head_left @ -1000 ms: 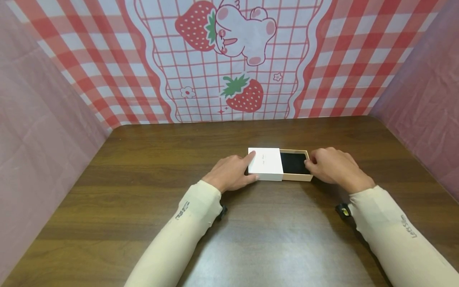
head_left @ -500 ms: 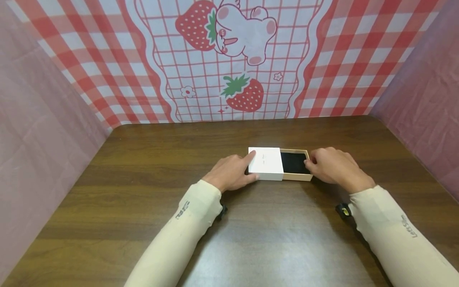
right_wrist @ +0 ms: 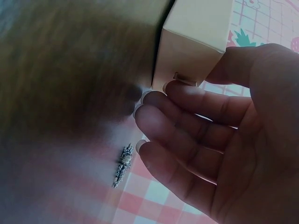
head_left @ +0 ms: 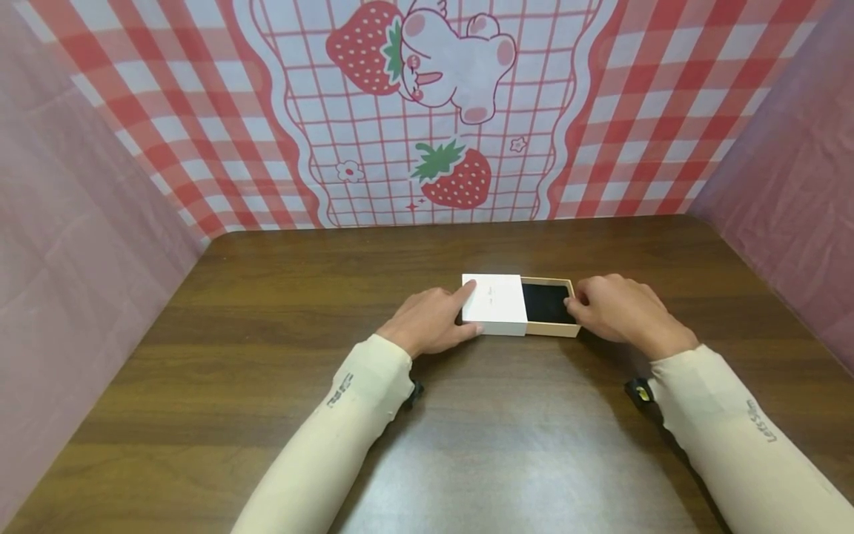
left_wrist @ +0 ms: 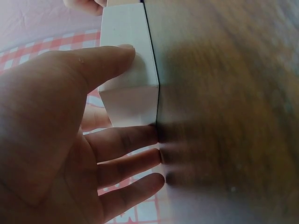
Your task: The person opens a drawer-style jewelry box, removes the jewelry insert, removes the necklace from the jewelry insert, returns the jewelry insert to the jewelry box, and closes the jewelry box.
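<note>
A small box lies flat on the wooden table, its white sleeve [head_left: 494,300] printed with faint lettering. Out of the sleeve's right side sticks a tan drawer [head_left: 552,329], partly pulled out, with a black pad [head_left: 544,302] inside. My left hand [head_left: 430,320] grips the sleeve: thumb on the near side, index finger over the top. In the left wrist view the other fingers stretch past the sleeve's end. My right hand [head_left: 617,308] pinches the drawer's end wall, thumb inside and fingers outside. Beyond those fingers, a silver ornate piece [right_wrist: 123,165] shows only in the right wrist view.
The brown wooden table [head_left: 280,297] reaches back to a red-and-white checked cloth [head_left: 640,111] with strawberries. Pink cloth [head_left: 87,185] hangs at the left side, and more at the right. A dark wrist device [head_left: 640,391] sits below the right cuff.
</note>
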